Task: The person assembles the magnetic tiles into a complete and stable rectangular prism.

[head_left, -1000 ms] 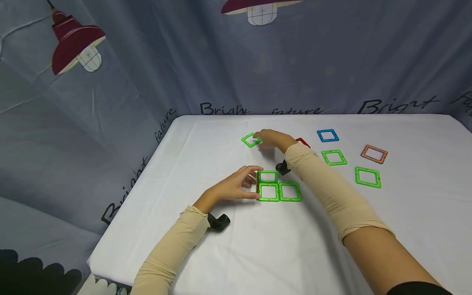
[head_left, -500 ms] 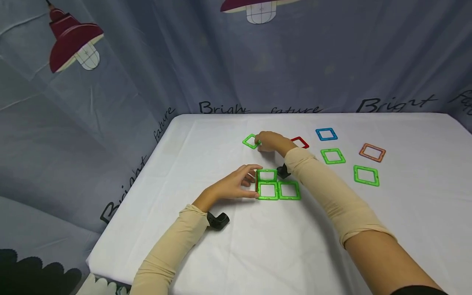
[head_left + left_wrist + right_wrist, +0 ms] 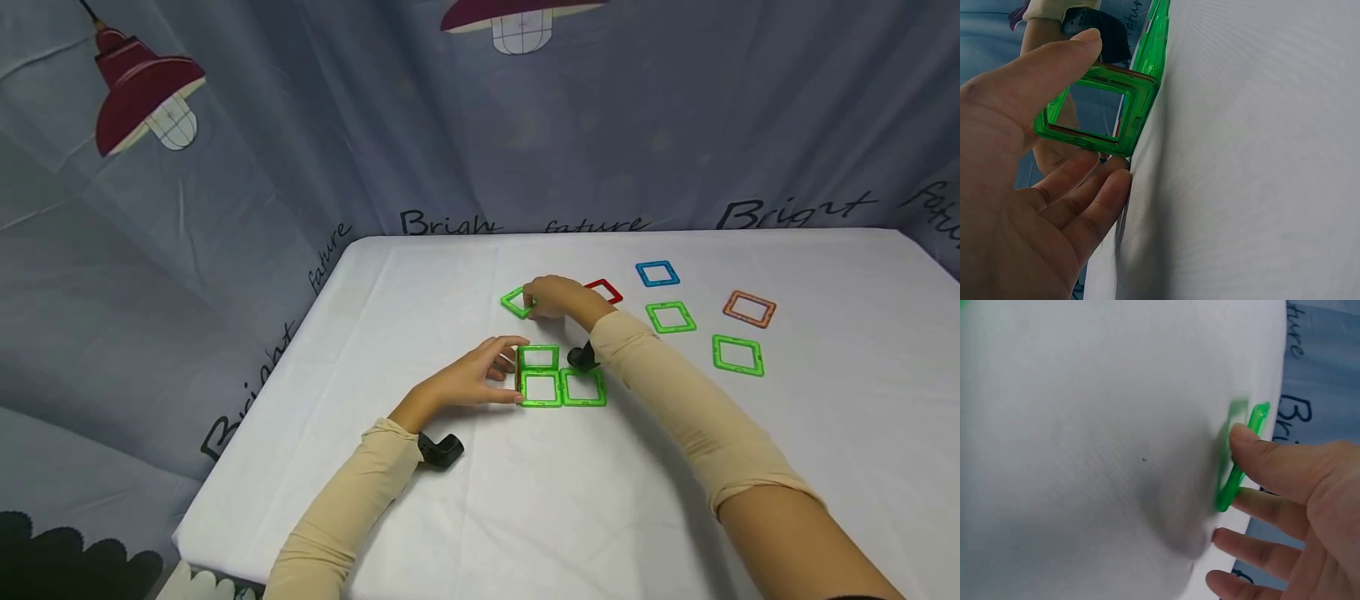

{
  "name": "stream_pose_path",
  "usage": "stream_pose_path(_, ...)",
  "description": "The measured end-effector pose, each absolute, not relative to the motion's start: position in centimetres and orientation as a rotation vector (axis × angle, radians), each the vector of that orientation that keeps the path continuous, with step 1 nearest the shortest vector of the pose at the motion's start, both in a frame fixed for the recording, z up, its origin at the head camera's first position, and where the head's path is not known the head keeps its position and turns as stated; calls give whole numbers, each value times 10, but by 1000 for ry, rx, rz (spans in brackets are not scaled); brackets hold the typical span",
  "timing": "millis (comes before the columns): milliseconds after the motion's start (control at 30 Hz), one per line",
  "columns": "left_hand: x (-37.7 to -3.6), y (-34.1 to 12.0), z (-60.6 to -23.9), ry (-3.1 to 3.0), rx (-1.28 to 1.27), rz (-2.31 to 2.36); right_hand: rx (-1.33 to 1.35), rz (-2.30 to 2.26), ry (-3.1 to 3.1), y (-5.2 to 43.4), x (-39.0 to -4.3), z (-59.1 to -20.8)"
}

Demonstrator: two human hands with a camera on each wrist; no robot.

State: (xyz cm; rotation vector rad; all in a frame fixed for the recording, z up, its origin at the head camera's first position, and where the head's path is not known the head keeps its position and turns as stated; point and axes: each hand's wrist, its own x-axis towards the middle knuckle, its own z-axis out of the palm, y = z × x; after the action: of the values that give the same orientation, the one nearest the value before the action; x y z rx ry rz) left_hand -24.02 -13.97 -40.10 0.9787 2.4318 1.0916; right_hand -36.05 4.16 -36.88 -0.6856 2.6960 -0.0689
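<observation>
Head view shows the white cloth-covered counter (image 3: 450, 517), smooth and faintly creased, carrying everything. Just right of the left hand (image 3: 468, 379) lies a flat cluster of green square frames (image 3: 560, 387), translucent plastic, joined edge to edge in an L; one more green frame (image 3: 1100, 109) stands upright at the cluster's near-left edge, pinched between that hand's thumb on top and fingers below. Beyond the cluster, the right hand (image 3: 558, 296) grasps a loose green frame (image 3: 517, 302), lifted on edge off the cloth, thumb against one face and fingers behind. That frame lies straight beyond the cluster, so the right hand is the nearer to it. To the right hand's right, flat and apart, lie a red frame (image 3: 603, 291), a blue frame (image 3: 657, 273), two green frames (image 3: 670, 317) and an orange frame (image 3: 749, 308).
</observation>
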Motion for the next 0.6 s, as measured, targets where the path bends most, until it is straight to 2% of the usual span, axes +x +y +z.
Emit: stream_pose_path(600, -239, -138, -402, 2413, 976, 1131, -717, -283, 2661, 78, -311, -366)
